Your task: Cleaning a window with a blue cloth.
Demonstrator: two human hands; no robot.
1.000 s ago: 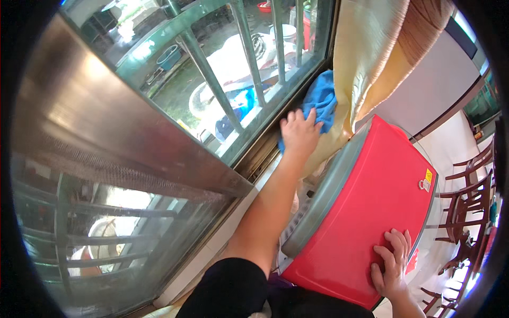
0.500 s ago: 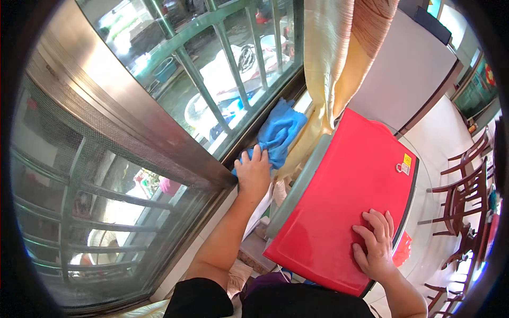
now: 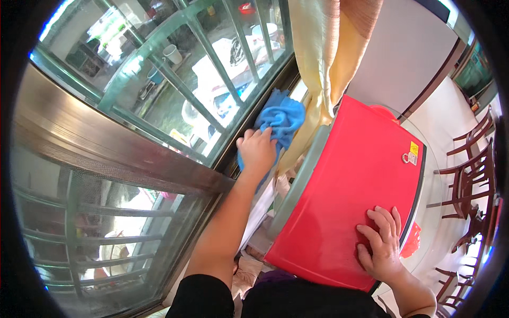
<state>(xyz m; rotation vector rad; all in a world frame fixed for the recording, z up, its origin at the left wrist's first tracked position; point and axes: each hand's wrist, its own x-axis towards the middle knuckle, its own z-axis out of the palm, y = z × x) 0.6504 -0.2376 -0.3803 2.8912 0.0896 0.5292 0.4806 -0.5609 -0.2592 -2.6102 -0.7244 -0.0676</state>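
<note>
My left hand presses a crumpled blue cloth into the window's lower track, its fingers bent into the fabric. Part of the cloth hangs below the wrist, and the fingertips are partly hidden in its folds. To the right, my right hand lies on the glossy red top of a box-like piece with a grey edge. Its fingers are spread and it holds nothing. The window track runs diagonally beside the cloth.
A window with green bars and a metal-framed screen panel fill the left side. A yellow curtain hangs just beyond the cloth. Glass tabletop shows past the red top, with dark wooden chairs at the far right.
My left hand has moved slightly farther along the track, bunching the cloth up ahead of it. My right hand stays spread on the red top. The whole view has shifted a little.
</note>
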